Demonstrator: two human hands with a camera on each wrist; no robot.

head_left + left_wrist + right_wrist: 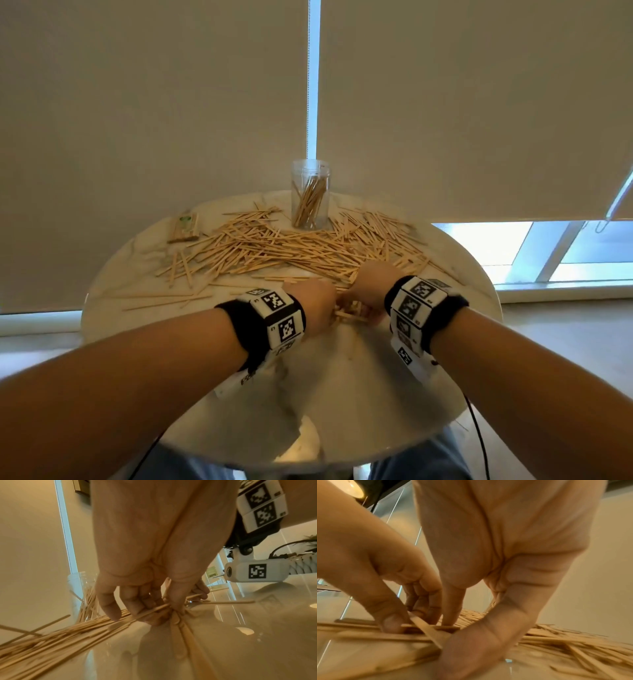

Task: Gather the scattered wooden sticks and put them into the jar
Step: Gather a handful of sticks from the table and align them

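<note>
We pinch a small bundle of wooden sticks [349,313] between left hand [317,301] and right hand [368,286], the jar [310,194] well beyond: light, stiff, slippery slats best squeezed mid-length.

From the head view my left hand [317,301] and right hand [371,286] cover my fingertips and most of the bundle of sticks [349,313] between them. In the right wrist view the near sticks [385,637] blur — no count possible. My forearms run off the frame's lower edge.
</note>
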